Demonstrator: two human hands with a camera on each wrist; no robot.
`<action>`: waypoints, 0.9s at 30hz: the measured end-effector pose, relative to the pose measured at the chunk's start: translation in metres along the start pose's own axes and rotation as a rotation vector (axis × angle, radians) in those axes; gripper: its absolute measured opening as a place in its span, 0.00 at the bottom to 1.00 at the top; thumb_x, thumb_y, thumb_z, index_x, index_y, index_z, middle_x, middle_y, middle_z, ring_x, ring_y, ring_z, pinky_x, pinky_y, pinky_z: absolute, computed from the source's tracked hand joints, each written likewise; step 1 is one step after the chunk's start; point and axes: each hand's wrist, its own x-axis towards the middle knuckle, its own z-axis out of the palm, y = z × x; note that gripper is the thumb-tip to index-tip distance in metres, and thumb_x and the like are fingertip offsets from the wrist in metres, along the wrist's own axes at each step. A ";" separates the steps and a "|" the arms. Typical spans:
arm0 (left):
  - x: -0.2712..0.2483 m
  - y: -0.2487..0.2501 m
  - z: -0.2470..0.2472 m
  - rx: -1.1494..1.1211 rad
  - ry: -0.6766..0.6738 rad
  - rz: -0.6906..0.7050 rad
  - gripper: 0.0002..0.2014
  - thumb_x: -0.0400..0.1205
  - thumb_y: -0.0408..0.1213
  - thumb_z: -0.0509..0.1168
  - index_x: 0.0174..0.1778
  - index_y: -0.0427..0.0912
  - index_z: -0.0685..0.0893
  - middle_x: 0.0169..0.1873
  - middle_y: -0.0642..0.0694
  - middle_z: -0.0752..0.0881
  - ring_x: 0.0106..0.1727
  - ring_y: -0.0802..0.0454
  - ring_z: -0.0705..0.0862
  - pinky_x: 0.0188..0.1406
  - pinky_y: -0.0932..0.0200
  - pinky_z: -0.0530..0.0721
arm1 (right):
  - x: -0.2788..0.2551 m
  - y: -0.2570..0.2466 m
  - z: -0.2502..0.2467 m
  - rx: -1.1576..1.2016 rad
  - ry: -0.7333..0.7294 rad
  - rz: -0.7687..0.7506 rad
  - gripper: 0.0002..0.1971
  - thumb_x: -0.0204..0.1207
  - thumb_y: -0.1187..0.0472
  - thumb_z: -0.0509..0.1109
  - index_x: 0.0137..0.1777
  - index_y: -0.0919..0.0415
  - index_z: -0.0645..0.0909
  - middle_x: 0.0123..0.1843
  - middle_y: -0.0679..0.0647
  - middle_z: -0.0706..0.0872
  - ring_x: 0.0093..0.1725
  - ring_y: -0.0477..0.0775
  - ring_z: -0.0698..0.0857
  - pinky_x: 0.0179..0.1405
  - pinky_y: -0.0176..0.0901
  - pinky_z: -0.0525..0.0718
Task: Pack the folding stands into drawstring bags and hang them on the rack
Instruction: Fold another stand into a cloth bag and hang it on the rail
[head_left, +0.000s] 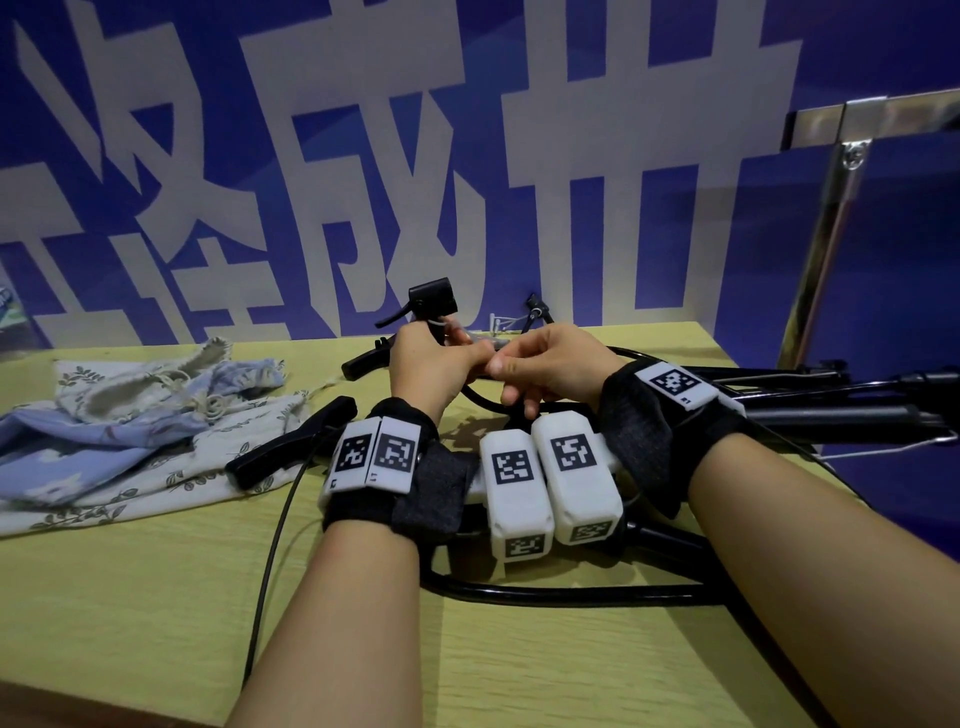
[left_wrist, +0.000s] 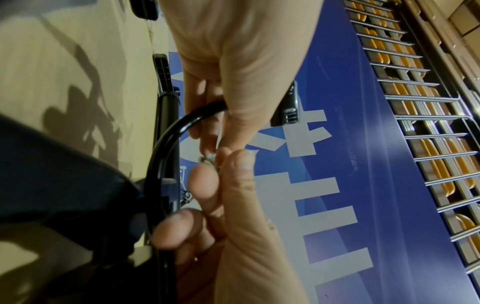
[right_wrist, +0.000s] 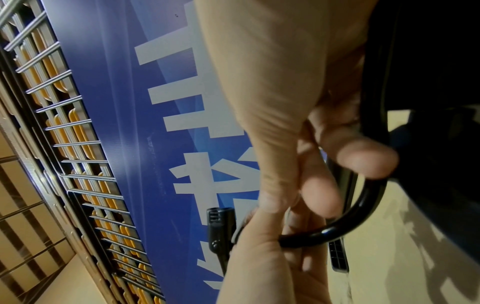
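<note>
A black gooseneck folding stand (head_left: 571, 595) loops across the yellow table (head_left: 156, 597), with its clamp head (head_left: 431, 299) raised at the back. My left hand (head_left: 436, 364) grips the tube (left_wrist: 166, 144) just below the clamp (left_wrist: 285, 107). My right hand (head_left: 540, 364) meets it, thumb and forefinger pinching a small grey part (head_left: 488, 345) at the tube's end. In the right wrist view one finger of my right hand (right_wrist: 272, 102) hooks over the curved tube (right_wrist: 363, 205), and my left hand (right_wrist: 259, 267) lies below it. Drawstring bags (head_left: 104, 441), blue and leaf-printed, lie crumpled at the left.
Another black clamp piece (head_left: 291, 441) rests on the edge of the bags, with a thin black cable (head_left: 275, 545) running toward me. More folded black stands (head_left: 831, 410) lie at the right. A chrome rack frame (head_left: 831, 208) rises at the right against the blue banner wall.
</note>
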 end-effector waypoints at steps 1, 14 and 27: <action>0.000 0.000 0.000 -0.009 -0.009 -0.001 0.13 0.74 0.27 0.72 0.30 0.43 0.75 0.28 0.51 0.78 0.34 0.54 0.80 0.44 0.53 0.86 | 0.000 0.000 0.000 0.005 0.012 -0.001 0.07 0.78 0.63 0.69 0.37 0.59 0.81 0.25 0.50 0.86 0.18 0.43 0.80 0.20 0.30 0.75; 0.001 -0.001 -0.001 -0.070 -0.021 -0.066 0.14 0.73 0.21 0.70 0.30 0.40 0.73 0.34 0.38 0.85 0.38 0.46 0.89 0.46 0.51 0.89 | 0.000 -0.004 0.003 -0.006 0.033 0.032 0.07 0.82 0.67 0.61 0.42 0.58 0.70 0.34 0.56 0.85 0.17 0.42 0.81 0.14 0.27 0.71; -0.001 0.003 -0.001 -0.059 -0.112 -0.102 0.15 0.71 0.17 0.67 0.33 0.42 0.72 0.39 0.35 0.84 0.46 0.41 0.85 0.56 0.38 0.85 | 0.006 0.003 -0.001 -0.108 0.006 0.027 0.10 0.82 0.67 0.62 0.40 0.57 0.67 0.30 0.53 0.83 0.19 0.42 0.80 0.25 0.33 0.79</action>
